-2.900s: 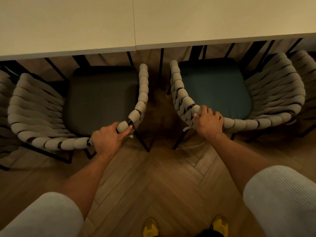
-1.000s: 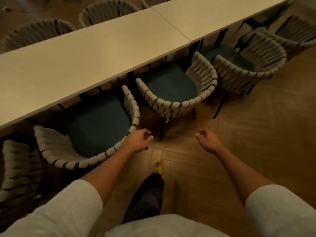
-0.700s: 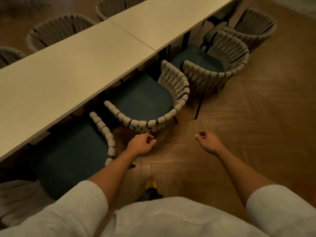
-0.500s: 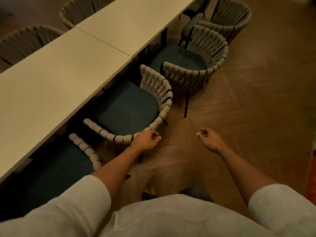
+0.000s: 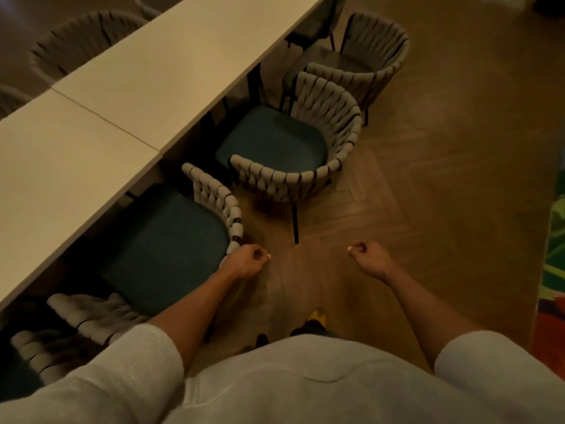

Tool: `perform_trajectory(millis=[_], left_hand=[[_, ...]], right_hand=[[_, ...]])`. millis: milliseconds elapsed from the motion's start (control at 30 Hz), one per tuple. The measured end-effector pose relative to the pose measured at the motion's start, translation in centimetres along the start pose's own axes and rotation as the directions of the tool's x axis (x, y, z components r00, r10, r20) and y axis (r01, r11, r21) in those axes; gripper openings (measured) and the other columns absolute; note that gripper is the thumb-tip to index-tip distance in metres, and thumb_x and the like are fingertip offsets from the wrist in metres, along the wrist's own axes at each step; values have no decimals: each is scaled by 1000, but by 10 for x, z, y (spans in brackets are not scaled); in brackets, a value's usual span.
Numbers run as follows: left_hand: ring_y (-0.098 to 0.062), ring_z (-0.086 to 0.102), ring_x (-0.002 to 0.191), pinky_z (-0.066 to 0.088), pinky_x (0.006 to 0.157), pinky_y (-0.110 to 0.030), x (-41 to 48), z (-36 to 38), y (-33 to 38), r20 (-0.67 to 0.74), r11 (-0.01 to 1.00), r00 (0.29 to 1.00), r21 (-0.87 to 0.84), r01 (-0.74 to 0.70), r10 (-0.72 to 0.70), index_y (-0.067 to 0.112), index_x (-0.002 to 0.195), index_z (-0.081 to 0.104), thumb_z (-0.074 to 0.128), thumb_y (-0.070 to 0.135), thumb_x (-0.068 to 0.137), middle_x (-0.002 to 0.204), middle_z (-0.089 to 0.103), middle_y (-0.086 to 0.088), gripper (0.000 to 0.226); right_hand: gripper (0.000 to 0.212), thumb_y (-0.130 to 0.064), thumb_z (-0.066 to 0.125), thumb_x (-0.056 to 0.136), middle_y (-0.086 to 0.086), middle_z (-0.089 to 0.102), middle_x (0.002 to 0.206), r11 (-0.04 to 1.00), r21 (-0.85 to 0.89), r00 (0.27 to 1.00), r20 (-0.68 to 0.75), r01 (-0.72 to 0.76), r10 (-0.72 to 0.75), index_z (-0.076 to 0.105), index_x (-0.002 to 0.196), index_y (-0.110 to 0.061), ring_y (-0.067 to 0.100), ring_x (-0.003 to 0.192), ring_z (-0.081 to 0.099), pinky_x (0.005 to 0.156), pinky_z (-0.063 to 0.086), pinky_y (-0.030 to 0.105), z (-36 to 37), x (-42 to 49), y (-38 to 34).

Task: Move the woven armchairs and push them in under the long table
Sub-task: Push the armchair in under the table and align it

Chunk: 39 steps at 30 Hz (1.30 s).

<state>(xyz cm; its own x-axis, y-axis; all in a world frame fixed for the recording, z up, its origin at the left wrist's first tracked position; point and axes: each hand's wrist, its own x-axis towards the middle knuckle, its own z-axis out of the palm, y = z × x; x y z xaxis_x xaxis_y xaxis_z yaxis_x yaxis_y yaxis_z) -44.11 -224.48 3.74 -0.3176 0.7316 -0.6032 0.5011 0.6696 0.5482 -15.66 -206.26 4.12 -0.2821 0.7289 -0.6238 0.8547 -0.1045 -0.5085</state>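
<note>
Dimly lit, long pale table [image 5: 146, 75], woven armchairs [image 5: 331, 117], herringbone floor [image 5: 428, 194]

Support: wooden floor [image 5: 428, 185] (herringbone boards). Standing on it: long table [image 5: 146, 81] and woven armchairs [image 5: 336, 123] along its near side, seats partly under the top. Colourful rug [image 5: 554, 270] at right edge.

Grey woven, teal seats: near armchair [image 5: 171, 240], next armchair [image 5: 275, 142], fronts under long table [image 5: 153, 71].
</note>
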Motion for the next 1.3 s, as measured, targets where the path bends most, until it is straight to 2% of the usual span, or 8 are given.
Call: perform_trajectory(millis=[400, 567, 667, 900, 1033, 1167, 1233, 1300], left_hand=[[-15, 60, 113, 50, 100, -34, 153, -32, 126, -91, 926, 978, -350, 143, -186, 22, 132, 59, 60, 49, 98, 123, 64, 3, 44], [-11, 60, 84, 52, 85, -32, 237, -68, 153, -158, 886, 953, -431, 170, -259, 18, 116, 64, 59, 45, 100, 96, 67, -1, 33], [-14, 60, 101, 46, 88, -29, 279, -86, 168, -163, 849, 930, -481, 218, -331, 13, 129, 61, 61, 49, 98, 106, 64, 5, 47], [-19, 63, 108, 52, 101, -41, 343, -111, 186, -165, 751, 884, -608, 258, -437, 18, 130, 60, 60, 53, 96, 111, 67, 3, 49], [-17, 61, 107, 46, 88, -30, 359, -107, 181, -168, 634, 790, -703, 324, -589, 16, 130, 60, 61, 50, 97, 118, 67, 1, 48], [-19, 59, 109, 45, 96, -32, 370, -105, 177, -166, 483, 640, -799, 358, -750, 15, 128, 61, 60, 48, 99, 117, 64, 2, 44], [-22, 60, 117, 47, 104, -36, 376, -102, 177, -160, 404, 554, -845, 351, -817, 17, 130, 62, 60, 50, 98, 120, 65, 1, 46], [-26, 60, 117, 49, 100, -37, 384, -100, 182, -162, 343, 456, -873, 347, -875, 21, 122, 63, 61, 49, 97, 123, 65, -3, 38]], right_hand=[[48, -36, 55, 104, 10, 62, 133, 990, -91, 992, 80, 110, -102, 51, 144, -10, 22, 114, 57, 92, 41, 31, -151, 176, -95], [48, -38, 55, 104, 3, 61, 122, 984, -138, 991, 85, 111, -100, 50, 144, -12, 16, 105, 56, 87, 44, 31, -189, 247, -136], [46, -36, 56, 104, 1, 60, 118, 974, -185, 989, 87, 133, -118, 51, 142, -12, 18, 107, 57, 90, 47, 34, -214, 290, -163], [46, -36, 55, 102, 5, 62, 128, 928, -318, 981, 99, 192, -169, 51, 142, -13, 25, 118, 59, 102, 50, 42, -248, 385, -232], [42, -35, 58, 99, 9, 65, 128, 884, -390, 960, 200, 259, -194, 57, 135, -13, 29, 117, 62, 99, 52, 42, -257, 454, -264], [42, -31, 54, 104, 14, 57, 132, 803, -509, 938, 300, 310, -172, 51, 140, -10, 30, 114, 57, 86, 44, 33, -269, 524, -306], [39, -35, 56, 99, 14, 55, 128, 764, -542, 926, 323, 349, -194, 54, 129, -10, 32, 114, 54, 92, 44, 37, -271, 562, -320], [57, -40, 58, 94, 18, 45, 145, 728, -582, 923, 334, 362, -193, 49, 140, -8, 37, 129, 48, 106, 42, 46, -274, 595, -328]])
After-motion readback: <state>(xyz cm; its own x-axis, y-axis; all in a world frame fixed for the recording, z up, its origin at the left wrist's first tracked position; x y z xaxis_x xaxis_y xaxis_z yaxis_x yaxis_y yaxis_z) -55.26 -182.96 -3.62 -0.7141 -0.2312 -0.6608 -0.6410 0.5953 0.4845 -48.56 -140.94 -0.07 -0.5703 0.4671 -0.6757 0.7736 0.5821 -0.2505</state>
